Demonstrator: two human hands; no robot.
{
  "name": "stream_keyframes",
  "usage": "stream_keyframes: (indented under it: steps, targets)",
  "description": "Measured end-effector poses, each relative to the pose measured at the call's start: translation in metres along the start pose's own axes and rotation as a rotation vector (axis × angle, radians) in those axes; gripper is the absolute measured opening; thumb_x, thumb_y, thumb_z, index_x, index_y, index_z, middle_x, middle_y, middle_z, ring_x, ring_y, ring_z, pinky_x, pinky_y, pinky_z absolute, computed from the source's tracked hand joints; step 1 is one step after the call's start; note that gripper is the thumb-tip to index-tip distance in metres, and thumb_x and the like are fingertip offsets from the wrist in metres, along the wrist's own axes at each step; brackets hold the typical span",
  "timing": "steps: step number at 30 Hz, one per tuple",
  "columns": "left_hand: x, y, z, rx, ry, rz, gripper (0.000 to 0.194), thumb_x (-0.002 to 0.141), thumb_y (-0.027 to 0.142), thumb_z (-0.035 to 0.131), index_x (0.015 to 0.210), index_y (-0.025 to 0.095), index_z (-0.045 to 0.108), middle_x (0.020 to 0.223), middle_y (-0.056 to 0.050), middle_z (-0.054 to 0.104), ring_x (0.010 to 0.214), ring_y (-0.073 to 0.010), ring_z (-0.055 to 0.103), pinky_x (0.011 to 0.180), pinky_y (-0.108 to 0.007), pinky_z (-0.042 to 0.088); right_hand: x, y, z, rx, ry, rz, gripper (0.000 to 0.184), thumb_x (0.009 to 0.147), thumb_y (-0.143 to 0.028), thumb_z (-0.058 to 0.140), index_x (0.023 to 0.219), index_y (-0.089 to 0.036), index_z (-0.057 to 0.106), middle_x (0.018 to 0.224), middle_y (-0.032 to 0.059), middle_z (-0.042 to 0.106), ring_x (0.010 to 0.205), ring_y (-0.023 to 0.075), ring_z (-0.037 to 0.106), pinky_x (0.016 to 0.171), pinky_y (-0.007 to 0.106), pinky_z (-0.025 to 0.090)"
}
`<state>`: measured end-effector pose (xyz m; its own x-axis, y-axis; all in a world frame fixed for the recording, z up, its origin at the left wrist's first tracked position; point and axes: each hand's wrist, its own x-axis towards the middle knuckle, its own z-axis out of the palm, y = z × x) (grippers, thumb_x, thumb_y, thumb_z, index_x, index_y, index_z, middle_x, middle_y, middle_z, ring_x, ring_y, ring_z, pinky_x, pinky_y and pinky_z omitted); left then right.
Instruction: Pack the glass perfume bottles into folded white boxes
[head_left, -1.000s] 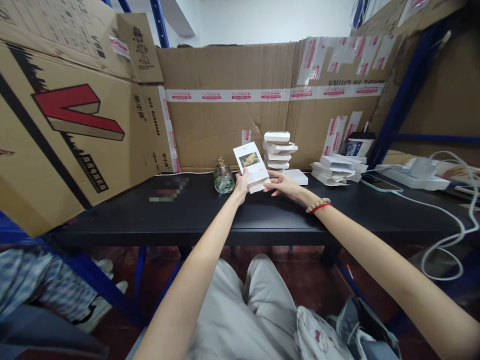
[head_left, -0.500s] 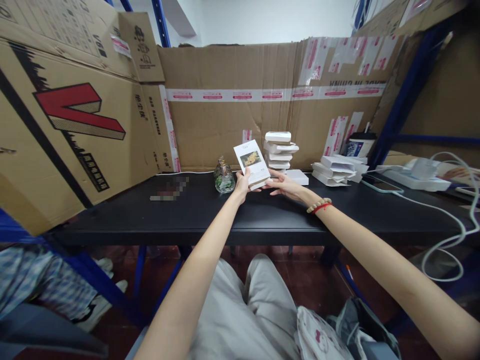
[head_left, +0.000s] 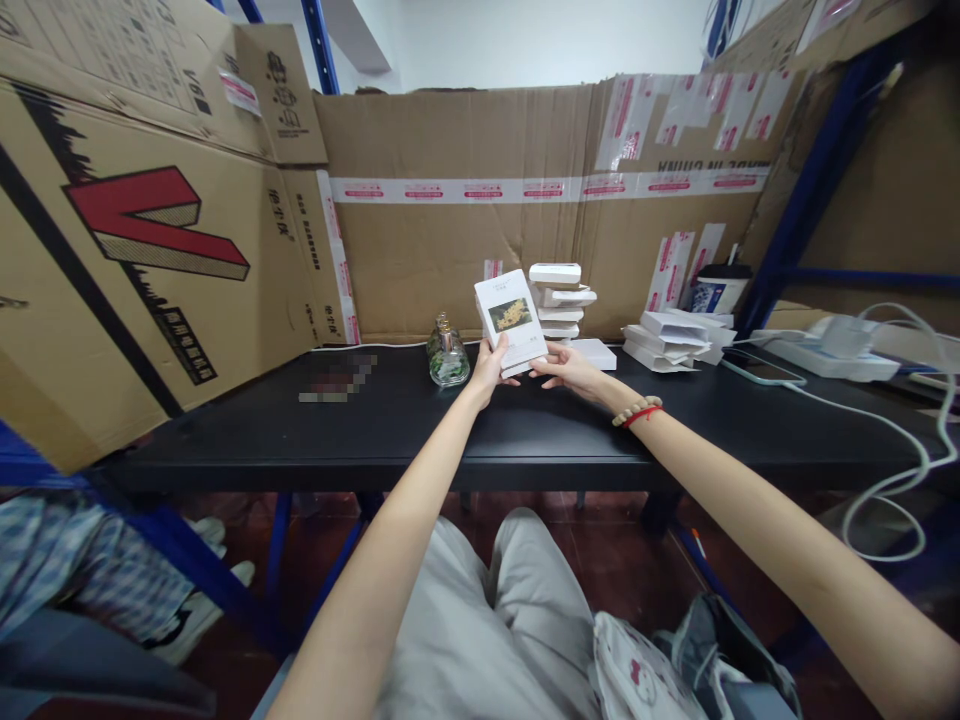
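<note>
A small white box [head_left: 514, 312] with a yellow-flower picture on its front is held up above the table, tilted a little to the left. My left hand [head_left: 487, 370] grips its lower left side, thumb across the front and the other fingers mostly hidden behind. At the lower right corner, the fingers of my right hand [head_left: 570, 368] are curled against the box edge. Just left of the box stands a clear glass bottle [head_left: 448, 358] with green inside. A stack of white boxes [head_left: 559, 300] rises behind my right hand, and another white box [head_left: 596, 354] lies at its foot.
On the black table [head_left: 375, 430], flattened white boxes [head_left: 671, 340] are piled to the right, before a lidded paper cup [head_left: 718, 290]. A phone [head_left: 765, 369] and a power strip [head_left: 840, 358] with white cables lie farther right. Cardboard walls [head_left: 450, 240] enclose the back.
The white box has risen slightly and shifted right, with its face turned more upright. My right hand keeps nearly the same place at its lower corner.
</note>
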<state>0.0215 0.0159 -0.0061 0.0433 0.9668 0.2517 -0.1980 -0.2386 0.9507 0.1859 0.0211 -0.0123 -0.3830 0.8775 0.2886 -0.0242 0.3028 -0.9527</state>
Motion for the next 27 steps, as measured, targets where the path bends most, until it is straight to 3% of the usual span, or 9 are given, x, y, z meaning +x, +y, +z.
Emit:
stream_keyframes:
  steps: [4,11,20,22,27]
  targets:
    - [-0.0009,0.0026,-0.0001,0.034,0.015,0.000,0.042,0.080,0.050,0.052,0.109,0.021,0.047,0.083,-0.005,0.065,0.055,-0.0132,0.060,0.042,-0.022,0.046,0.0000,-0.0018,0.0017,0.007,0.035,0.019,0.052,0.073,-0.020,0.068,0.122,-0.022,0.052,0.096,0.0039,0.069,0.073,0.0109,0.066,0.050,0.014,0.055]
    - [-0.0044,0.0070,0.0000,0.041,0.151,0.025,0.047,0.076,0.040,0.061,0.116,0.021,0.043,0.097,-0.008,0.065,0.065,-0.0155,0.063,0.049,-0.025,0.049,0.0002,-0.0037,0.0045,-0.026,0.092,0.042,0.052,0.073,-0.025,0.069,0.122,-0.021,0.050,0.092,0.0043,0.069,0.064,0.0100,0.065,0.046,0.015,0.054]
    - [0.0012,0.0028,0.0000,-0.073,0.228,0.103,0.049,0.069,0.053,0.064,0.103,0.018,0.058,0.100,-0.008,0.067,0.092,-0.0180,0.064,0.075,-0.026,0.052,-0.0020,-0.0054,0.0072,-0.084,0.068,0.059,0.047,0.067,-0.027,0.074,0.110,-0.018,0.057,0.085,0.0037,0.069,0.061,0.0091,0.063,0.044,0.013,0.051]
    - [0.0001,0.0032,0.0009,-0.058,0.222,0.080,0.050,0.069,0.055,0.063,0.102,0.018,0.060,0.096,-0.009,0.068,0.088,-0.0180,0.065,0.072,-0.025,0.052,-0.0022,-0.0053,0.0075,-0.092,0.063,0.051,0.044,0.067,-0.028,0.074,0.107,-0.018,0.059,0.086,0.0033,0.069,0.060,0.0079,0.062,0.043,0.012,0.050]
    - [-0.0064,0.0076,0.0036,0.052,0.145,0.013,0.056,0.071,0.060,0.057,0.102,0.013,0.061,0.077,-0.008,0.068,0.052,-0.0144,0.061,0.049,-0.026,0.051,-0.0007,-0.0041,0.0067,-0.104,0.069,0.036,0.041,0.065,-0.031,0.075,0.101,-0.018,0.061,0.082,0.0022,0.069,0.055,0.0058,0.059,0.041,0.011,0.048]
